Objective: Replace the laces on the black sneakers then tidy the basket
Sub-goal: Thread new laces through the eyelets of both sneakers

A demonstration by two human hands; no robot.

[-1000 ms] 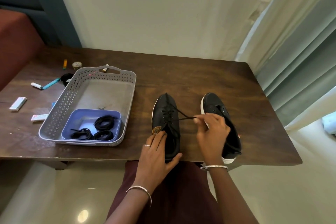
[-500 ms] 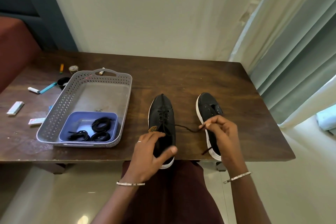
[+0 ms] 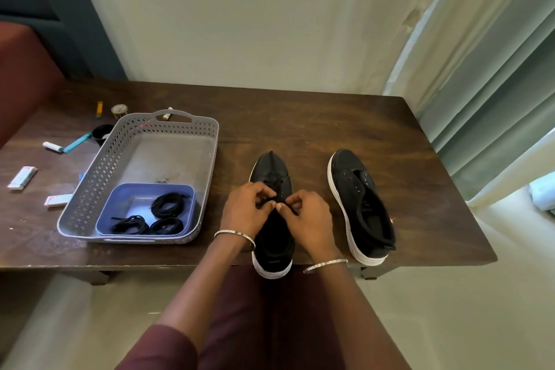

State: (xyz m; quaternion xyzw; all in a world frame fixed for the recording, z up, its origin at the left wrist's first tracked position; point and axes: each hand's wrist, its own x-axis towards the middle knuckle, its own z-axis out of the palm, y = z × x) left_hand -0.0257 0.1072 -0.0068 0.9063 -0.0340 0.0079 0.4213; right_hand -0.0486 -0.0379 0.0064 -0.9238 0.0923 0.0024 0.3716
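Both hands meet over the middle of the black sneaker [image 3: 271, 167] that lies toe-away on the counter [image 3: 300, 129], its white heel hanging just past the front edge above the person's lap. The left hand [image 3: 244, 209] and the right hand [image 3: 307, 215] sit knuckle to knuckle, fingers curled in. Each seems to pinch the black lace [image 3: 278, 189] between thumb and forefinger, though the strand is thin and hard to pick out against the dark upper. A silver bangle [image 3: 234, 234] circles each wrist.

The second sneaker [image 3: 360, 204] stands to the right, apart from the first and angled slightly, its eyelets showing as pale dots.

To the left of the shoes is the grey perforated basket [image 3: 99, 165], near the first sneaker but not touching it. A blue tray [image 3: 108, 213] fills its near end and holds three coiled black laces [image 3: 169, 204]. Beyond the basket's left wall, a teal pen [image 3: 77, 142] and some small white packets [image 3: 22, 177] lie scattered on the wood.
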